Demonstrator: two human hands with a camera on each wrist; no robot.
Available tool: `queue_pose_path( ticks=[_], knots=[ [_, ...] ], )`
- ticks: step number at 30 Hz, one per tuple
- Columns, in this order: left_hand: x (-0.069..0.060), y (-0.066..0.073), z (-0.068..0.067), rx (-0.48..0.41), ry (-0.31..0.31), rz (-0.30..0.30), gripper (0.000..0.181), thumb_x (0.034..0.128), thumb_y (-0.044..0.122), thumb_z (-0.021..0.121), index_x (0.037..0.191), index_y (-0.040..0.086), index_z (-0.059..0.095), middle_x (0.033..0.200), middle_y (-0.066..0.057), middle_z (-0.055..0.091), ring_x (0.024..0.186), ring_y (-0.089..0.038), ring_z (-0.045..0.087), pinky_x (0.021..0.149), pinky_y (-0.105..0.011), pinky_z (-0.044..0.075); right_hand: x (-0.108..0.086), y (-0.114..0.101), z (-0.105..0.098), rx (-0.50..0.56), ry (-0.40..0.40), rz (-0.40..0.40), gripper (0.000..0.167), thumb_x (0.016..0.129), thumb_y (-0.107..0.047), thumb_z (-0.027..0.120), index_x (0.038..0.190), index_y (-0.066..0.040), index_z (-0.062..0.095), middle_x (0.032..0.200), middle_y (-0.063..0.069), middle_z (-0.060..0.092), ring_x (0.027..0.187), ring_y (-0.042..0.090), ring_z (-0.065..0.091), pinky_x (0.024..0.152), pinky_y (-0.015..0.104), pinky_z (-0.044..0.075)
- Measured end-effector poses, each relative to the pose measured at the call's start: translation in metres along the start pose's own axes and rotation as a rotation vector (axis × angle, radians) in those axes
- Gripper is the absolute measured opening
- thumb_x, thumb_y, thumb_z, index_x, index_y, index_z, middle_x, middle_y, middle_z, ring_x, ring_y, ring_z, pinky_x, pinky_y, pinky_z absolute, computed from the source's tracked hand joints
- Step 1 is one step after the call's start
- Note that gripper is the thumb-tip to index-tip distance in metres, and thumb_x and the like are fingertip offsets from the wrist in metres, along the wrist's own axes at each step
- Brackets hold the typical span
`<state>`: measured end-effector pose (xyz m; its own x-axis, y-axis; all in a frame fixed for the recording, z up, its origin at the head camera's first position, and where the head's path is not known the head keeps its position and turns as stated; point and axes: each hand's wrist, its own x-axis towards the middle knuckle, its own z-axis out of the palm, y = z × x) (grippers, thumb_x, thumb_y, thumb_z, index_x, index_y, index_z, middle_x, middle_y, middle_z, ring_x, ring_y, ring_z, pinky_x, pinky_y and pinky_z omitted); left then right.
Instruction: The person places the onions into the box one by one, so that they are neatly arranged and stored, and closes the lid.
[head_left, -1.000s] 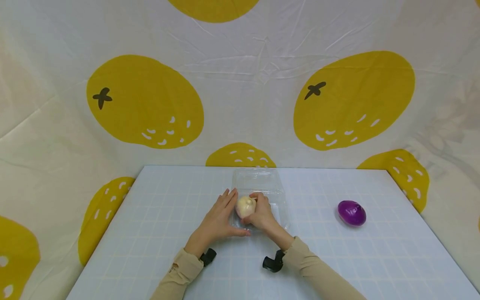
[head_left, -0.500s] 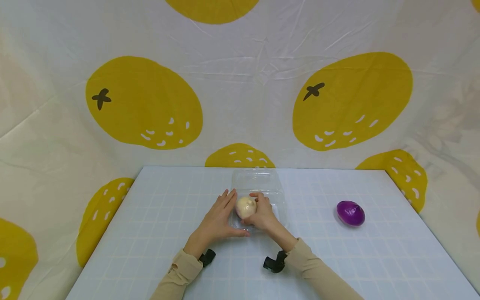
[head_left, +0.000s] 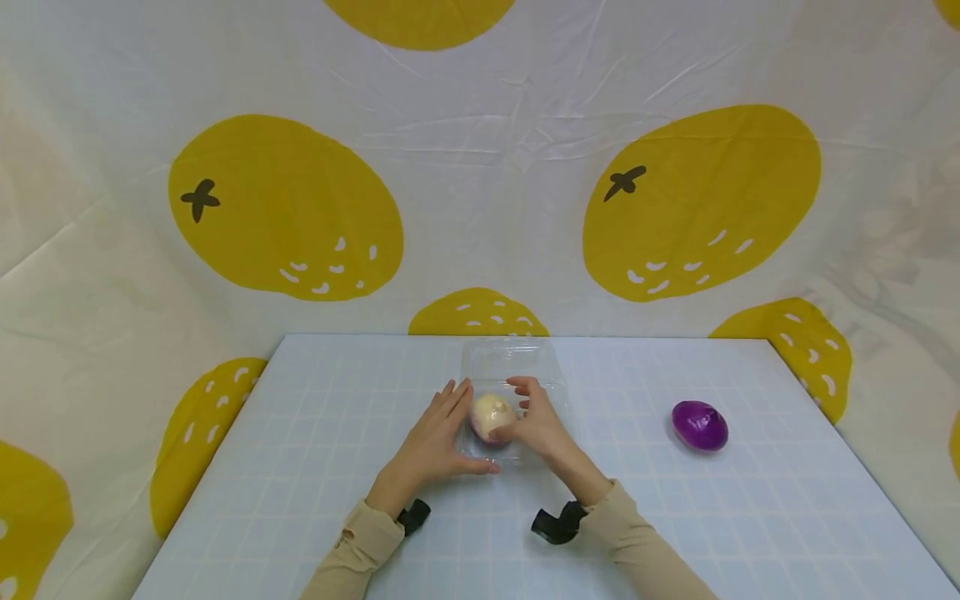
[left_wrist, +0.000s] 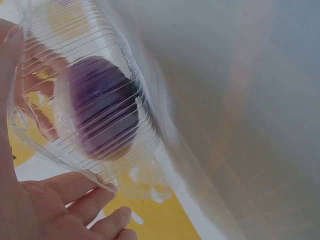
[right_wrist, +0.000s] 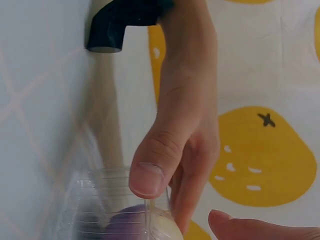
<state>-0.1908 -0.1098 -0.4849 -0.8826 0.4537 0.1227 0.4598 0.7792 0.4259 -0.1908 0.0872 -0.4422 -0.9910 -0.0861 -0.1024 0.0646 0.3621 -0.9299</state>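
left hand [head_left: 437,437]: fingers extended, nothing gripped; it stands at the left side of the clear plastic container [head_left: 510,360], and in the left wrist view its fingertips meet the container's edge. right hand [head_left: 538,427]: thumb and fingers spread apart, not closed round anything; the thumb lies across the near right side of the pale-topped onion [head_left: 491,412] in the head view, the other fingers held clear of it – whether the thumb touches the skin cannot be told. the pale-topped onion sits inside the base of the container, between the two hands; its purple lower part shows through the ribbed wall in the left wrist view. the container's lid is folded back toward the far edge of the table [head_left: 225,500]. a second, purple onion [head_left: 701,426] lies on the table, well apart to the right. beige sleeves [head_left: 648,546] cover both forearms; behind the table hangs a white cloth [head_left: 495,200] printed with yellow fruit
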Motion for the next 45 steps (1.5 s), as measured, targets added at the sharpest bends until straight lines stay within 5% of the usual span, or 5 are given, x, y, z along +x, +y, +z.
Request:
queue_pose_path(
  ticks=[16, 28, 37, 45],
  knots=[
    [-0.001, 0.0, -0.001, -0.017, 0.024, 0.021, 0.13, 0.0647, 0.073, 0.078, 0.157, 0.002, 0.021, 0.164, -0.01, 0.02, 0.151, -0.03, 0.01, 0.122, -0.047, 0.013, -0.007, -0.007, -0.051, 0.138, 0.01, -0.228, 0.073, 0.079, -0.011, 0.084, 0.139, -0.001, 0.045, 0.143, 0.014, 0.047, 0.135, 0.032, 0.041, 0.116, 0.048, 0.031],
    [0.0, 0.0, -0.001, -0.007, 0.008, 0.011, 0.131, 0.0641, 0.075, 0.077, 0.158, 0.002, 0.019, 0.165, -0.009, 0.018, 0.152, -0.028, 0.008, 0.122, -0.043, 0.011, -0.01, 0.008, -0.115, 0.198, -0.011, -0.391, 0.081, 0.078, 0.005, 0.081, 0.145, 0.0, 0.037, 0.143, 0.013, 0.046, 0.133, 0.029, 0.042, 0.115, 0.032, 0.032],
    [0.0, -0.001, 0.0, -0.005, 0.008, 0.017, 0.132, 0.0642, 0.075, 0.076, 0.157, 0.002, 0.019, 0.165, -0.009, 0.017, 0.152, -0.028, 0.008, 0.122, -0.044, 0.011, -0.019, 0.019, -0.164, 0.052, 0.034, -0.497, 0.072, 0.082, 0.004, 0.077, 0.144, -0.001, 0.043, 0.143, 0.01, 0.048, 0.133, 0.026, 0.044, 0.11, 0.017, 0.033],
    [0.0, -0.001, 0.0, -0.017, 0.007, 0.01, 0.132, 0.0638, 0.075, 0.077, 0.157, 0.002, 0.02, 0.165, -0.009, 0.018, 0.152, -0.028, 0.008, 0.122, -0.044, 0.011, -0.03, 0.037, -0.204, -0.089, 0.126, -0.46, 0.069, 0.083, -0.001, 0.078, 0.145, -0.007, 0.048, 0.145, 0.012, 0.05, 0.131, 0.008, 0.047, 0.106, 0.01, 0.033]
  ],
)
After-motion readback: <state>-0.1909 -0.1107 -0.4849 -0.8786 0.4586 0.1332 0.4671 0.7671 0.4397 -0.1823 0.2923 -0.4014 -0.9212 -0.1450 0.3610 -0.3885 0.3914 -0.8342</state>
